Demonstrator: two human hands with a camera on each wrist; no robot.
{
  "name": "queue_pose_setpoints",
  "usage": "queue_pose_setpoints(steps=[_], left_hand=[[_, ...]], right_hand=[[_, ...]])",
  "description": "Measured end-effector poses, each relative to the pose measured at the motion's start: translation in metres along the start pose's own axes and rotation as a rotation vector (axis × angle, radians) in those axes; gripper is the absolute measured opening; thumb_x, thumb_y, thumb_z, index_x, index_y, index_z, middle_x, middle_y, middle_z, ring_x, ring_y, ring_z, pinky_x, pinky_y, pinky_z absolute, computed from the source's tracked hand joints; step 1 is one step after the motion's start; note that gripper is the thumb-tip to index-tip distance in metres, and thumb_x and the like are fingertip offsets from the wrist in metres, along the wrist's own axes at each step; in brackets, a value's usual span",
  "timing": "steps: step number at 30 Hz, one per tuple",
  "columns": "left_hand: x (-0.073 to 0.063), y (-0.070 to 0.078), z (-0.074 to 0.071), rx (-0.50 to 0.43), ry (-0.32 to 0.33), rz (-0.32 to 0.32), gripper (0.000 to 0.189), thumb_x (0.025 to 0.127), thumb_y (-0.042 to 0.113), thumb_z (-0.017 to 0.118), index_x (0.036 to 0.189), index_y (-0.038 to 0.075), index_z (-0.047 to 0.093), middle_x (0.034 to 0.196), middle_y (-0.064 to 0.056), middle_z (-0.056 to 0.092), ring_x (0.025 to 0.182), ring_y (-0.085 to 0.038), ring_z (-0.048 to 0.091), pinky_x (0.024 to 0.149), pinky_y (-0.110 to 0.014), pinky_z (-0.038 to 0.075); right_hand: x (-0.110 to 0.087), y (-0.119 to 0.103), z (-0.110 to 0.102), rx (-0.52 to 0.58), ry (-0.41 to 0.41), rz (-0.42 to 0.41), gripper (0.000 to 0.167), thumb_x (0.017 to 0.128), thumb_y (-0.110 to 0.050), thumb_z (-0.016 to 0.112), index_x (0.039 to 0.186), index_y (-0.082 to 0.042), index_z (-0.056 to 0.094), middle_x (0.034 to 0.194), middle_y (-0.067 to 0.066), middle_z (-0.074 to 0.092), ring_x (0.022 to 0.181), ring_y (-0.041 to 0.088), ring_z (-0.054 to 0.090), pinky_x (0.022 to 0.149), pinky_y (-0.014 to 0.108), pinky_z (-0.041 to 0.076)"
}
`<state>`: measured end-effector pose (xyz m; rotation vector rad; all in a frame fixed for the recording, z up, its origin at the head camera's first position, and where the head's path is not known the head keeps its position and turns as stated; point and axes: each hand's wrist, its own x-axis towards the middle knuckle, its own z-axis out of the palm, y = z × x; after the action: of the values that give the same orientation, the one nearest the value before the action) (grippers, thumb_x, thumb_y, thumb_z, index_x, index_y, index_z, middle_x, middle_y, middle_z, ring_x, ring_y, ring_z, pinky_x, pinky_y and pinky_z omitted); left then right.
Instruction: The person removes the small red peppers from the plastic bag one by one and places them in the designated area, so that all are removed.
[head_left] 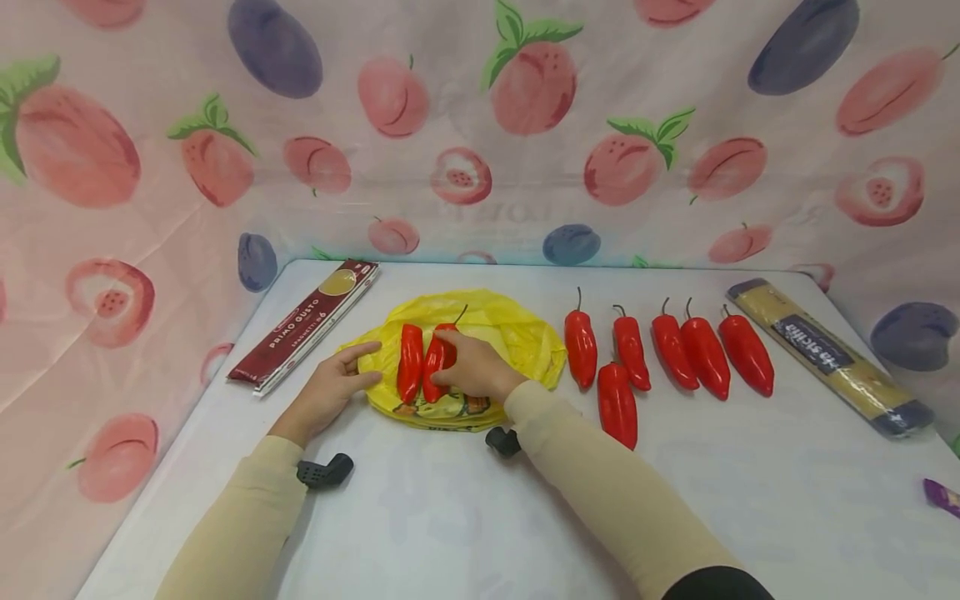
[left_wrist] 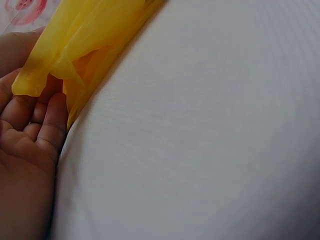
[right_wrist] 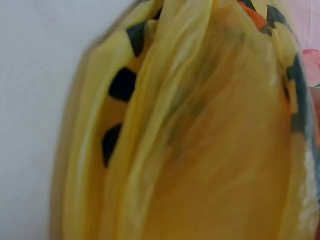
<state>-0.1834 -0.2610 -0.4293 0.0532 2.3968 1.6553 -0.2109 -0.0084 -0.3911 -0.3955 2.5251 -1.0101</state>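
On a yellow plastic bag (head_left: 517, 333) spread over the table lie two red chili peppers side by side. My right hand (head_left: 477, 367) grips the right one, a red chili pepper (head_left: 434, 364) with a dark stem, its thumb and fingers on the pepper's right side. Just left of it lies the other chili pepper (head_left: 409, 364). At the bag's left edge rests my left hand (head_left: 337, 385), thumb and fingers spread apart. In the left wrist view, its relaxed fingers (left_wrist: 52, 120) lie against the loose edge of the bag (left_wrist: 85, 45). Only folds of the bag (right_wrist: 220, 150) fill the right wrist view.
Several red peppers stand in a row on the right, one pepper (head_left: 617, 406) nearer me. A dark red spaghetti pack (head_left: 303, 325) lies at back left, a clear pasta pack (head_left: 832, 358) at right. A purple wrapper (head_left: 942, 497) sits at the right edge. Fruit-print cloth (head_left: 525, 167) hangs behind.
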Motion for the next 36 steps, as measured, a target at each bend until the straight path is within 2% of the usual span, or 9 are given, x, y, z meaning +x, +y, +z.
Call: queue_pose_setpoints(steps=[3, 8, 12, 19, 26, 36], left_hand=[[0.000, 0.000, 0.001, -0.003, -0.001, 0.002, 0.062, 0.095, 0.018, 0.069, 0.150, 0.008, 0.045, 0.157, -0.014, 0.037, 0.140, -0.030, 0.035, 0.116, -0.048, 0.028], [-0.001, 0.001, 0.001, 0.009, 0.004, 0.001, 0.062, 0.094, 0.018, 0.070, 0.150, 0.007, 0.045, 0.157, -0.016, 0.036, 0.140, -0.031, 0.033, 0.117, -0.050, 0.024], [-0.001, 0.003, 0.000, 0.011, -0.004, 0.002, 0.063, 0.095, 0.019, 0.069, 0.151, 0.007, 0.044, 0.157, -0.016, 0.035, 0.141, -0.032, 0.033, 0.117, -0.051, 0.024], [0.001, 0.000, 0.000, -0.001, -0.001, -0.012, 0.062, 0.094, 0.019, 0.070, 0.150, 0.008, 0.045, 0.157, -0.014, 0.037, 0.140, -0.030, 0.035, 0.117, -0.048, 0.027], [0.000, -0.001, -0.001, 0.013, 0.004, -0.010, 0.063, 0.094, 0.021, 0.070, 0.150, 0.009, 0.045, 0.158, -0.014, 0.035, 0.142, -0.031, 0.032, 0.117, -0.050, 0.025], [-0.001, 0.001, -0.001, 0.045, -0.004, -0.016, 0.064, 0.094, 0.024, 0.070, 0.151, 0.009, 0.044, 0.160, -0.015, 0.031, 0.143, -0.032, 0.029, 0.117, -0.053, 0.022]], right_hand=[[0.001, 0.000, 0.001, 0.017, -0.004, -0.001, 0.074, 0.091, -0.023, 0.074, 0.156, -0.024, 0.038, 0.145, 0.009, 0.051, 0.119, 0.025, 0.050, 0.099, 0.039, 0.049], [0.001, 0.000, 0.003, 0.041, 0.012, 0.031, 0.074, 0.090, -0.019, 0.075, 0.155, -0.026, 0.039, 0.140, 0.016, 0.044, 0.115, 0.028, 0.048, 0.091, 0.039, 0.053], [0.001, 0.000, 0.003, 0.074, 0.049, 0.064, 0.074, 0.089, -0.016, 0.075, 0.153, -0.029, 0.041, 0.138, 0.019, 0.038, 0.115, 0.031, 0.048, 0.087, 0.041, 0.056], [-0.001, 0.006, -0.001, 0.156, 0.128, 0.056, 0.073, 0.090, -0.011, 0.074, 0.153, -0.030, 0.040, 0.140, 0.018, 0.034, 0.119, 0.033, 0.047, 0.086, 0.041, 0.057], [-0.008, 0.010, -0.016, 0.176, 0.175, 0.024, 0.074, 0.090, -0.011, 0.074, 0.153, -0.029, 0.040, 0.139, 0.017, 0.036, 0.123, 0.034, 0.046, 0.083, 0.044, 0.058], [-0.024, 0.015, -0.040, 0.210, 0.198, 0.012, 0.071, 0.091, -0.010, 0.071, 0.152, -0.030, 0.041, 0.139, 0.013, 0.036, 0.123, 0.032, 0.046, 0.081, 0.043, 0.059]])
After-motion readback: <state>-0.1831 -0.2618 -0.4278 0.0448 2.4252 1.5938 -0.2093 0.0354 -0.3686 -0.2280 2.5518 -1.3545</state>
